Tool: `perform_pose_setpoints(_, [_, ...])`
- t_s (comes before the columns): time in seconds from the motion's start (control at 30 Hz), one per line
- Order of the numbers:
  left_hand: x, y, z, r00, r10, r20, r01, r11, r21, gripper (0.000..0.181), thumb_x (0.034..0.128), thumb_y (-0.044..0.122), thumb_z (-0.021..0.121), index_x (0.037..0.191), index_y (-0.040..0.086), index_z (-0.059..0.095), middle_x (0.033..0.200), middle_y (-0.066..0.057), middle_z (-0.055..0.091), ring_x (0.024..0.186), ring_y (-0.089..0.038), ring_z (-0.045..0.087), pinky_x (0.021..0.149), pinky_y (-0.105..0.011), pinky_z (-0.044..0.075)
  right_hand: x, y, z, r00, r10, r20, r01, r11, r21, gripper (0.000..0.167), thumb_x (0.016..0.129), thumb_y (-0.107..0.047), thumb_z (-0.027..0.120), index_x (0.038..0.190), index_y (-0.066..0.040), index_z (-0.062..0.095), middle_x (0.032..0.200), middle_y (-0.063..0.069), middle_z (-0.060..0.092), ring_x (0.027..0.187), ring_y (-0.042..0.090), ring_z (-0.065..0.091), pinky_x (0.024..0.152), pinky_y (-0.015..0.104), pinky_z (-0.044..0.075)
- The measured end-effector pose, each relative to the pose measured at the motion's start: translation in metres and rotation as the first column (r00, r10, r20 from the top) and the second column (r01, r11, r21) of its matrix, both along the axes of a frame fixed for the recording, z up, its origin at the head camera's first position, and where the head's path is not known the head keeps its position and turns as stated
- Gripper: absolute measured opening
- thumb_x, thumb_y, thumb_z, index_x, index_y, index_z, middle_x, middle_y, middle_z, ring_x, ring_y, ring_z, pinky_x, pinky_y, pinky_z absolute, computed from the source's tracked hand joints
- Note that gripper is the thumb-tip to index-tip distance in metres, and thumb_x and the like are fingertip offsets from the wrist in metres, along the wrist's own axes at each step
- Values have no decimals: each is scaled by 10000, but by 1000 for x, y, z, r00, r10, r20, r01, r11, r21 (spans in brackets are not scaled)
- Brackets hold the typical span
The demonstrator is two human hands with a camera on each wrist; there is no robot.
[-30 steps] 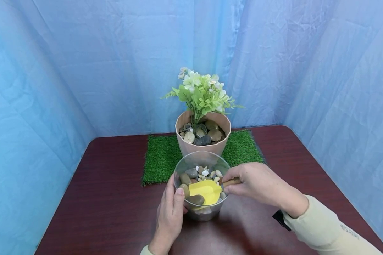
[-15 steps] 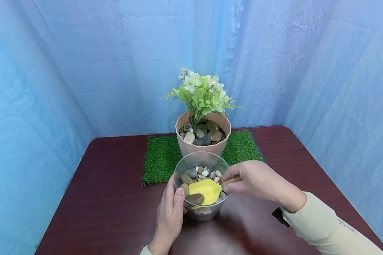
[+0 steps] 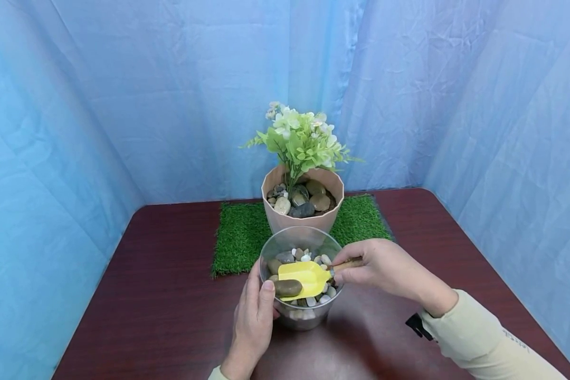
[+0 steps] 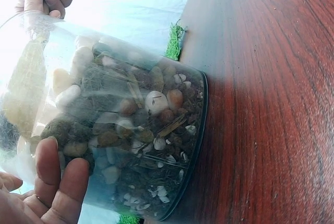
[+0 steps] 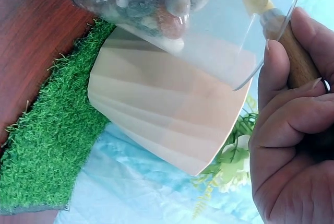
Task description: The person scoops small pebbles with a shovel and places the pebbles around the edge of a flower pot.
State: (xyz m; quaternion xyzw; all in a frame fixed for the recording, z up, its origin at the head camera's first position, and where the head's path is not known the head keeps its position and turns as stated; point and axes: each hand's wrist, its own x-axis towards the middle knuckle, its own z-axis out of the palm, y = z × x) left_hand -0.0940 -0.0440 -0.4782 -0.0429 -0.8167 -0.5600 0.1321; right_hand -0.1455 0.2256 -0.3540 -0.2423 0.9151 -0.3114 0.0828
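A clear plastic container [image 3: 300, 323], filled with mixed stones and pebbles [image 4: 146, 114], stands on the table. My left hand [image 3: 253, 316] grips its left side, thumb near the rim and fingers against the wall in the left wrist view. With my right hand [image 3: 385, 272] I hold the wooden handle [image 5: 298, 59] of a small yellow trowel [image 3: 313, 274]. Its blade lies inside the container's mouth, above the pebbles, pointing left. One large brown stone [image 3: 288, 287] rests on the blade, close to my left thumb.
Right behind the container is a beige flowerpot [image 5: 156, 98] with stones and a white-flowered plant [image 3: 304, 140]. It stands on a green artificial grass mat [image 3: 239, 237]. The dark red wooden table [image 3: 171, 295] is bordered by blue curtains [image 3: 195, 105].
The trowel has risen slightly in the container with the brown stone on it, uncovering pebbles near the front wall. My left hand keeps its place.
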Motion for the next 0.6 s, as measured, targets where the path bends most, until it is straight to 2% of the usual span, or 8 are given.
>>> perform_pose_setpoints(0.37, [0, 0, -1, 1000, 14, -26, -15, 999, -32, 529, 1124, 273, 442, 1643, 244, 341, 1527, -90, 530, 668, -43, 604, 679, -276, 529, 0, 5, -10, 995, -88, 49, 94, 986, -140, 133, 928, -410, 794, 1037, -334, 787, 937, -180, 770, 925, 60, 718, 775, 272, 571])
perform_pose_setpoints(0.53, [0, 0, -1, 1000, 9, -21, -9, 1000, -19, 525, 1125, 276, 442, 1640, 251, 346, 1492, -97, 553, 628, -56, 604, 644, -261, 524, 1, 4, -13, 993, -102, 58, 112, 973, -204, 143, 935, -402, 791, 1049, -316, 792, 968, -142, 775, 937, 89, 728, 798, 283, 583])
perform_pose_setpoints(0.6, [0, 0, -1, 1000, 8, -17, -8, 1000, -14, 524, 1125, 276, 443, 1639, 262, 347, 1470, -101, 565, 616, -54, 601, 632, -257, 521, 1, 4, -13, 992, -118, 35, 122, 971, -208, 154, 939, -418, 783, 1063, -326, 789, 991, -157, 762, 944, 83, 721, 802, 282, 583])
